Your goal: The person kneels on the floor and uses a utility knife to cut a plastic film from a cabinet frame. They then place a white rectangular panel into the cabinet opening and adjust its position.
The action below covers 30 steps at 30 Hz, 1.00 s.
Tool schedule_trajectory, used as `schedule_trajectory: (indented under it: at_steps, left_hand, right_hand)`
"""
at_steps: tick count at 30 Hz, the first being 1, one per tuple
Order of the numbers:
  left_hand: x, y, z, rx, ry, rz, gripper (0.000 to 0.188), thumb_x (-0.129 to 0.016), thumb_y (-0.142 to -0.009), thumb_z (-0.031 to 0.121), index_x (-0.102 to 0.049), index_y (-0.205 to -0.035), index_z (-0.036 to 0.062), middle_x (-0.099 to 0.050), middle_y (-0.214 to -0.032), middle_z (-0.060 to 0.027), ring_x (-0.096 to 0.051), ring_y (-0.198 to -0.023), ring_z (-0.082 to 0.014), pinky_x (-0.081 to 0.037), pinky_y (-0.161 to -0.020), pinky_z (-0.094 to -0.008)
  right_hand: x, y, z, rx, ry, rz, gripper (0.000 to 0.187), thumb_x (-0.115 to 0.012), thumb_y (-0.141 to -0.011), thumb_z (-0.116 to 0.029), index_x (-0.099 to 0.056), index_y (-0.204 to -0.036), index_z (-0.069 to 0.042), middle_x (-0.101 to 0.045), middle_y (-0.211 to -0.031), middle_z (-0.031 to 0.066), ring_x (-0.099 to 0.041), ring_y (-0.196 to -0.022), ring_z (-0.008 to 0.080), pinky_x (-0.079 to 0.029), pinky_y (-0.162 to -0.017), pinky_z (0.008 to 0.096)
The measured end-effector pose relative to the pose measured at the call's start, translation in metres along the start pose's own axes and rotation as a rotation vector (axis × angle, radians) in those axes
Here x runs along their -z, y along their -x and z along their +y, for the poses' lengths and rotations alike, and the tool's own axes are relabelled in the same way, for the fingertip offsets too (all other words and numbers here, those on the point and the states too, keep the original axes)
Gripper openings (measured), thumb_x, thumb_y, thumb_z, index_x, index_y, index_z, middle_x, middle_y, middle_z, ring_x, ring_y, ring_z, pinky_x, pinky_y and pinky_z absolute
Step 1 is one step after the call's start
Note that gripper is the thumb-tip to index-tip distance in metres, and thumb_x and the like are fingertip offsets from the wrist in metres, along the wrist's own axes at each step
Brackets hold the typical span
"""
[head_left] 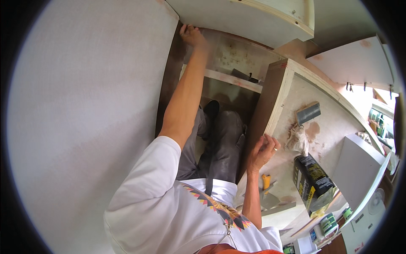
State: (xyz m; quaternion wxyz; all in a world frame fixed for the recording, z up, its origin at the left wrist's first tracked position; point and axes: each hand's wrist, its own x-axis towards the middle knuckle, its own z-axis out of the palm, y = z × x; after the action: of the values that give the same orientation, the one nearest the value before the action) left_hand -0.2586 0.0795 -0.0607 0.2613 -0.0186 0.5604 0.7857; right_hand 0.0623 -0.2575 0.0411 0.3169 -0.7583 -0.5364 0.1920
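My left hand (193, 35) reaches far up into the corner under the white upper cabinet (253, 25), close to the dark strip beside the pale wall. Its fingers are curled, and whatever they may hold is hidden. My right hand (262, 152) is at the wooden edge (277, 106) of the counter, with bent fingers slightly apart and nothing seen in them. On the counter nearby lie a grey sanding block (308, 112) and a crumpled whitish cloth (298, 139). A tool with a yellow handle (265, 181) lies beside my right wrist.
A large pale wall (89, 106) stands at my left. A light ledge (232, 80) with dark pieces on it crosses in front of my legs. A black and yellow package (313, 178) stands on the counter. White panels (357, 167) and containers are at the right.
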Motion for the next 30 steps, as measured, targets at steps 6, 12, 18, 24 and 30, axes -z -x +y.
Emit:
schedule_trajectory:
  at_steps: [6, 12, 18, 24, 30]
  left_hand:
    - [-0.002, -0.038, -0.029, 0.013, 0.148, 0.045, 0.031, -0.060, -0.096, 0.007, -0.054, -0.127, 0.0089, -0.060, -0.112, -0.0069, -0.056, -0.093, -0.0193, -0.050, -0.090, -0.0347]
    - [0.004, -0.074, -0.038, -0.043, 0.029, 0.008, 0.032, -0.062, -0.095, 0.006, -0.056, -0.126, 0.0080, -0.063, -0.115, -0.0077, -0.060, -0.099, -0.0208, -0.050, -0.093, -0.0336]
    - [0.001, -0.045, -0.026, -0.011, 0.061, -0.078, 0.041, -0.062, -0.096, 0.003, -0.049, -0.135, 0.0096, -0.064, -0.118, -0.0069, -0.059, -0.100, -0.0184, -0.049, -0.097, -0.0331]
    - [0.009, -0.033, -0.033, -0.015, 0.165, -0.116, 0.047, -0.064, -0.093, 0.001, -0.047, -0.135, 0.0111, -0.061, -0.109, -0.0075, -0.059, -0.093, -0.0184, -0.052, -0.085, -0.0340]
    - [0.004, -0.022, -0.030, -0.009, 0.258, -0.094, 0.046, -0.066, -0.091, -0.001, -0.051, -0.131, 0.0169, -0.059, -0.106, -0.0049, -0.057, -0.086, -0.0152, -0.050, -0.075, -0.0309]
  right_hand:
    - [0.004, -0.006, -0.006, 0.078, -0.051, 0.000, 0.018, -0.066, -0.095, -0.004, -0.065, -0.113, -0.002, -0.054, -0.109, 0.0171, -0.055, -0.101, 0.0343, -0.046, -0.089, 0.0434]
    - [0.006, -0.006, -0.005, 0.154, -0.103, 0.011, 0.017, -0.067, -0.093, -0.003, -0.067, -0.110, -0.003, -0.055, -0.108, 0.0159, -0.055, -0.104, 0.0330, -0.045, -0.091, 0.0431]
    - [0.007, -0.006, -0.003, 0.236, -0.063, 0.058, 0.014, -0.067, -0.091, -0.002, -0.068, -0.105, -0.004, -0.059, -0.109, 0.0154, -0.056, -0.107, 0.0336, -0.044, -0.094, 0.0444]
    - [0.007, -0.005, -0.004, 0.227, -0.082, 0.053, 0.012, -0.067, -0.091, -0.002, -0.068, -0.103, -0.004, -0.059, -0.109, 0.0153, -0.056, -0.107, 0.0336, -0.044, -0.094, 0.0451]
    - [0.004, -0.004, -0.001, 0.198, -0.055, 0.051, 0.013, -0.067, -0.091, -0.002, -0.068, -0.104, -0.003, -0.060, -0.109, 0.0144, -0.056, -0.107, 0.0333, -0.045, -0.094, 0.0449]
